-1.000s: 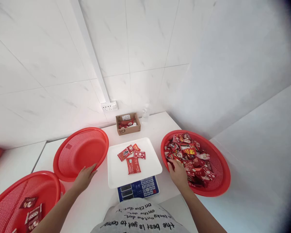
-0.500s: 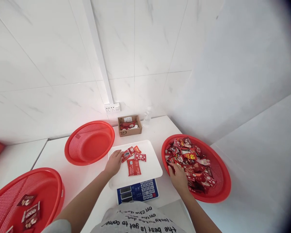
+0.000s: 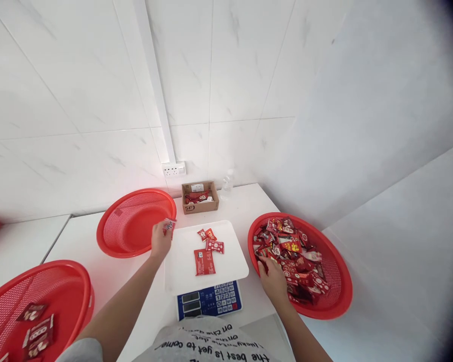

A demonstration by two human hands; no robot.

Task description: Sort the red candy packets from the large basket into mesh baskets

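Observation:
My left hand (image 3: pixel 161 240) is raised over the left side of the white scale tray (image 3: pixel 226 269), beside the rim of a red basket. Its fingers are closed on a small red snack packet (image 3: pixel 169 226). Several red packets lie on the tray, among them a larger flat packet (image 3: pixel 205 262) and a dotted one (image 3: pixel 215 246). My right hand (image 3: pixel 275 281) rests at the near left rim of the right red basket (image 3: pixel 340 281), its fingers a little apart and touching the pile of red packets (image 3: pixel 300 264). Nothing shows in its grasp.
Below the tray is the scale's blue keypad (image 3: pixel 209 300). An empty red basket (image 3: pixel 136 226) stands at the back left; another (image 3: pixel 71 281) at the front left holds several packets. Against the wall are a cardboard box (image 3: pixel 201 205) with packets and a clear bottle (image 3: pixel 227 183).
My left hand has lifted a red packet off the tray and moved it left and up, toward the back left basket. My right hand has stayed at the right basket's rim.

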